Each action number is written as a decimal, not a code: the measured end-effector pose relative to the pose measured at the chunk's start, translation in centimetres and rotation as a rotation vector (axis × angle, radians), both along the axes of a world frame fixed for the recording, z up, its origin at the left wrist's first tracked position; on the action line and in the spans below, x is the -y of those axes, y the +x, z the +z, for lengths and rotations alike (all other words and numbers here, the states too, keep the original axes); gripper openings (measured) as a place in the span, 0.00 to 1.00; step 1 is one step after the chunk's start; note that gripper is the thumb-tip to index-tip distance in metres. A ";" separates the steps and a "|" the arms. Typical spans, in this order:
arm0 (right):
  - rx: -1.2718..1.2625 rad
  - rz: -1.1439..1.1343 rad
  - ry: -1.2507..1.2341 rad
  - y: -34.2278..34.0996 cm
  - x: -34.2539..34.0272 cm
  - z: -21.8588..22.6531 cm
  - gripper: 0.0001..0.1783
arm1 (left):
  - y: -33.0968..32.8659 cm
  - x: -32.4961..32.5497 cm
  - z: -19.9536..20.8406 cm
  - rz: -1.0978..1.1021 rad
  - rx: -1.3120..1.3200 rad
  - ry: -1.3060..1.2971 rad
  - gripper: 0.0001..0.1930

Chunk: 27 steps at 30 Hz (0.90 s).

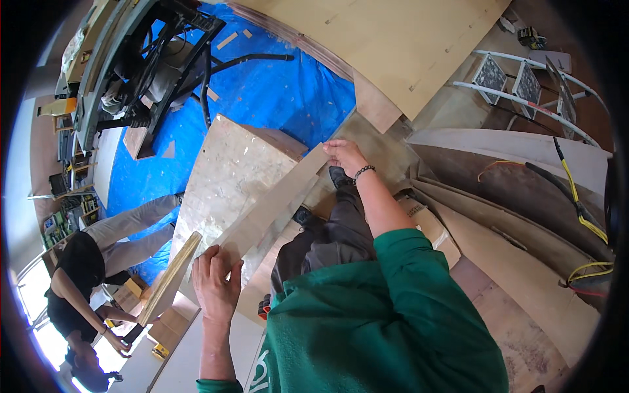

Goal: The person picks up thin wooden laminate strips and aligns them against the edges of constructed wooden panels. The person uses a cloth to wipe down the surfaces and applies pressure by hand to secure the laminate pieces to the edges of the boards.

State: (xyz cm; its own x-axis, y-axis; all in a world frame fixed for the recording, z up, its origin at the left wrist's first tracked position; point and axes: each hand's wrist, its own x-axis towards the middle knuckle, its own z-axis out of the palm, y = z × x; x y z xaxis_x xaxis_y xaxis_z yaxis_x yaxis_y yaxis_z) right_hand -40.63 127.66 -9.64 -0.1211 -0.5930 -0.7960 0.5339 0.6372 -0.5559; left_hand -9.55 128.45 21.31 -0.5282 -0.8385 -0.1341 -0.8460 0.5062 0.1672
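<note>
A long, narrow, pale wooden board (pixel 272 204) stretches slantwise in front of my body, over a paint-spotted plywood box top (pixel 226 167). My right hand (pixel 345 156), with a dark bead bracelet at the wrist, pinches its far right end. At the near left end my left hand (pixel 215 281) grips the board, fingers over the edge and thumb to the side. Just left of that hand is a thicker piece of wood (pixel 171 278) with a layered edge. A co-worker's hand (pixel 118 342) is at its lower end, beside a dark object I cannot make out.
The co-worker (pixel 75 275) stands at the left. Blue sheeting (pixel 262 85) covers the floor ahead, under a black-framed machine stand (pixel 206 72). Large stacked sheets (pixel 393 46) lie at the top. On the right are a stepladder (pixel 524 85), cardboard (pixel 498 242) and yellow-black cables (pixel 570 177).
</note>
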 end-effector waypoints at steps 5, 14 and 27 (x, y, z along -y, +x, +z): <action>0.048 -0.011 -0.026 0.2 0.0 0.7 0.13 | 0.0 -0.1 0.0 0.007 0.001 -0.001 0.19; -0.012 -0.015 -0.037 1.0 0.1 0.7 0.13 | 0.2 -0.5 -0.1 0.005 0.002 -0.007 0.19; -0.088 0.042 -0.014 0.9 0.6 0.8 0.13 | 0.3 -0.6 -0.3 -0.009 0.016 -0.003 0.20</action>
State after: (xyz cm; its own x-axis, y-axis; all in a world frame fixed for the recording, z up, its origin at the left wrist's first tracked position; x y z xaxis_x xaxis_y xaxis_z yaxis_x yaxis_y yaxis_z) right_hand -39.76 127.04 -8.82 -0.1650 -0.6100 -0.7751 0.4555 0.6499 -0.6084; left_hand -9.21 129.03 21.02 -0.5338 -0.8340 -0.1396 -0.8438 0.5146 0.1522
